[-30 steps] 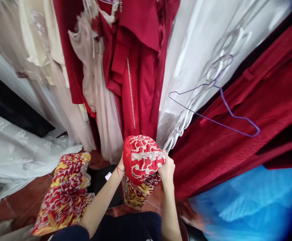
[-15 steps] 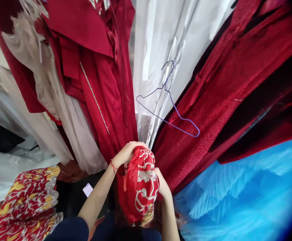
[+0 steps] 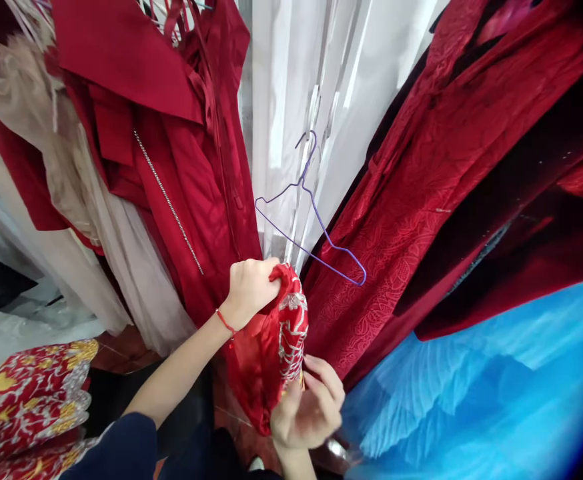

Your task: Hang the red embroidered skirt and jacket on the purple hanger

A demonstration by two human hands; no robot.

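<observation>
A red garment [image 3: 292, 327] with silver embroidery and a sheer red lining hangs bunched between my hands. My left hand [image 3: 252, 287], with a red string bracelet at the wrist, is closed in a fist around its top edge. Lower down, my right hand [image 3: 314, 407] pinches the garment's lower right edge between bent fingers. Part of the cloth is hidden behind that hand. Just above and beyond the garment, a bare purple wire hanger [image 3: 303, 180] hangs in front of white cloth.
Dark red dresses [image 3: 171, 167] hang at the left beside a beige gown [image 3: 121, 227]. Red lace dresses [image 3: 401, 267] hang at the right, above a blue pleated gown [image 3: 471, 400]. A red, gold and silver embroidered cloth [image 3: 31, 393] lies at lower left.
My left hand has tightened into a fist at the garment's top. My right hand has come down and forward to its lower edge. The garment is turned, showing more lining.
</observation>
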